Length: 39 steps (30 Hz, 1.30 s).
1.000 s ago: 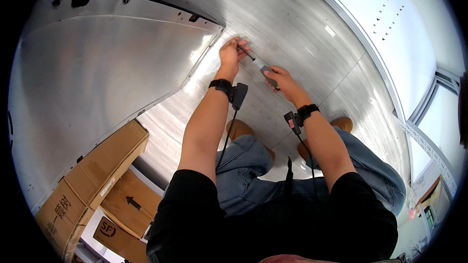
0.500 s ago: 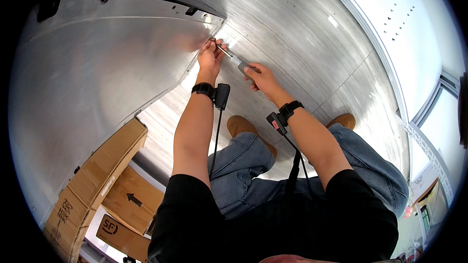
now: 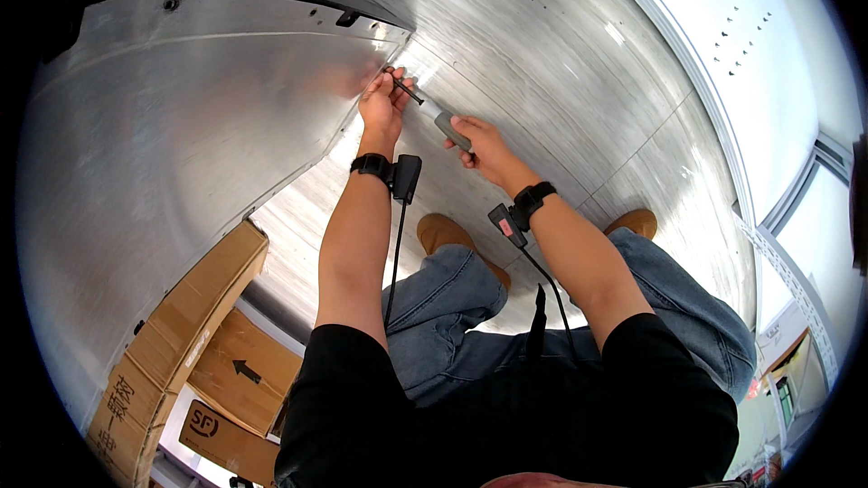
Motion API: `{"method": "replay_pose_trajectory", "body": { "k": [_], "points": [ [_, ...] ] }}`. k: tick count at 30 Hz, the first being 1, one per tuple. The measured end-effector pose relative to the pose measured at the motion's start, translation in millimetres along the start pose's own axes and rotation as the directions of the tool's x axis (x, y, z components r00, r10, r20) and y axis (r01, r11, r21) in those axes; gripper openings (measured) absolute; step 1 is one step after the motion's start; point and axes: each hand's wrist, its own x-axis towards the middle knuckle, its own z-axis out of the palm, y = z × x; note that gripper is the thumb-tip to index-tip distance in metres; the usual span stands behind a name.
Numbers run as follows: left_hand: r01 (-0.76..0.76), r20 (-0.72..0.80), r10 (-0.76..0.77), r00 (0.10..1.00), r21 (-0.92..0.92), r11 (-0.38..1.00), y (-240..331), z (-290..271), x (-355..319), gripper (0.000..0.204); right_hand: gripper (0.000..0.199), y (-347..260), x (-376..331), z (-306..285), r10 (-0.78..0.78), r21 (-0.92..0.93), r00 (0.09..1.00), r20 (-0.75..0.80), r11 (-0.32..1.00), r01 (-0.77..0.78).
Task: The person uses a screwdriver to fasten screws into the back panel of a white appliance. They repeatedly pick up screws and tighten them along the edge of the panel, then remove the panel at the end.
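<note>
right hand (image 3: pixel 484 145) wrapped around screwdriver (image 3: pixel 434 114) handle | left hand (image 3: pixel 382 99) fingers pinching tip at steel panel (image 3: pixel 208 136) edge | best kept square, steady push, slow turns

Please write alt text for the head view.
A seated person's right hand holds a grey-handled screwdriver to the edge of a brushed metal panel, the left hand pinching its tip. Cardboard boxes sit lower left.
</note>
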Motion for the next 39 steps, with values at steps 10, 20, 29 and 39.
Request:
{"method": "replay_pose_trajectory", "body": {
  "k": [10, 20, 29, 39],
  "points": [
    [-0.027, -0.231, 0.068, 0.971, 0.179, 0.983, 3.8, 25.4, -11.1, 0.003, 0.037, 14.0, 13.8, 6.4, -0.287, -0.434, 0.949, -0.130, 0.877, 0.206],
    [-0.069, -0.199, 0.088, 0.976, 0.098, 0.993, -1.0, 20.4, 1.2, 0.003, 0.037, -3.1, 0.4, 1.5, 0.084, 0.058, 0.996, -0.004, 0.995, -0.084],
    [-0.078, -0.177, 0.112, 0.978, 0.191, 0.979, 3.0, 28.7, -7.2, 0.009, 0.041, 10.5, 5.8, 5.1, -0.269, -0.501, 0.956, -0.113, 0.847, 0.180],
    [0.001, -0.160, 0.056, 0.986, 0.337, 0.941, 6.4, 17.0, 1.3, 0.009, 0.043, 10.2, 2.3, 14.4, -0.357, -0.649, 0.928, -0.108, 0.732, 0.206]
  ]
}}
